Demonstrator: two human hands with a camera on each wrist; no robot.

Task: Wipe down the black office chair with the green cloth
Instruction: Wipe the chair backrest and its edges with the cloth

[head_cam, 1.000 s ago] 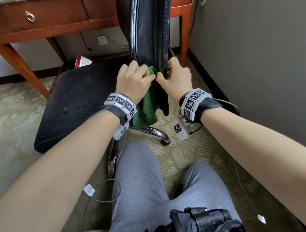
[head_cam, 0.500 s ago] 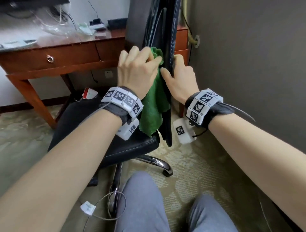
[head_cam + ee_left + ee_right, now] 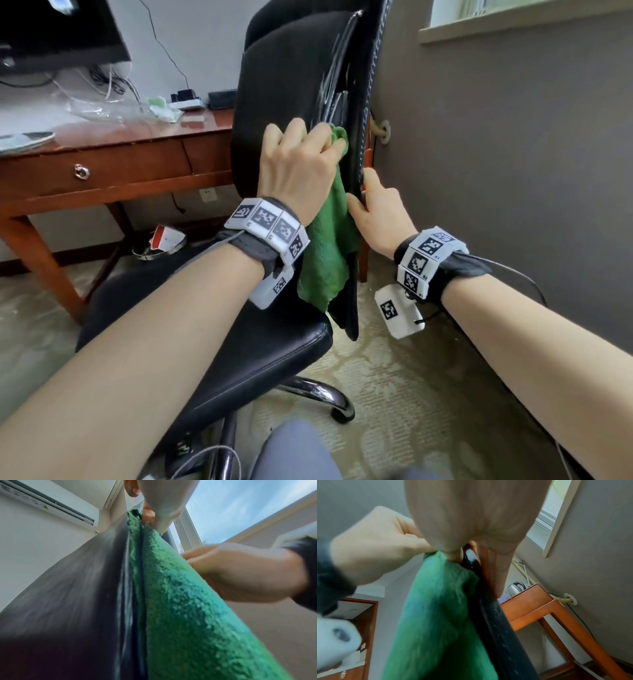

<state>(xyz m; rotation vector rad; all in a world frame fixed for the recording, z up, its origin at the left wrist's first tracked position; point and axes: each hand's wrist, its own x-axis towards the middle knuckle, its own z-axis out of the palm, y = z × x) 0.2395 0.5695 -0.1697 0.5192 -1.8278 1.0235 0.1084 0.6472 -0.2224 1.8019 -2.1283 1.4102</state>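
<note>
The black office chair (image 3: 291,85) stands side-on in front of me, its backrest upright above the seat (image 3: 274,342). My left hand (image 3: 301,161) grips the bunched green cloth (image 3: 329,246) and presses it against the side edge of the backrest at mid height; the cloth's tail hangs down below my wrist. My right hand (image 3: 373,205) pinches the backrest's rear edge just below, thumb in front and fingers behind. In the left wrist view the cloth (image 3: 188,601) lies along the black leather (image 3: 77,588). In the right wrist view the cloth (image 3: 436,615) hangs beside the chair edge (image 3: 496,628).
A wooden desk (image 3: 130,161) with a monitor (image 3: 58,31) and cables stands behind the chair. A waste bin (image 3: 161,245) sits under it. A grey wall (image 3: 513,171) runs close on the right. The chrome chair base (image 3: 318,394) and my knee (image 3: 294,452) are below.
Both hands have slid up the backrest edge, the left one carrying the cloth higher than the right. My view has lifted from the floor to the backrest and desk top.
</note>
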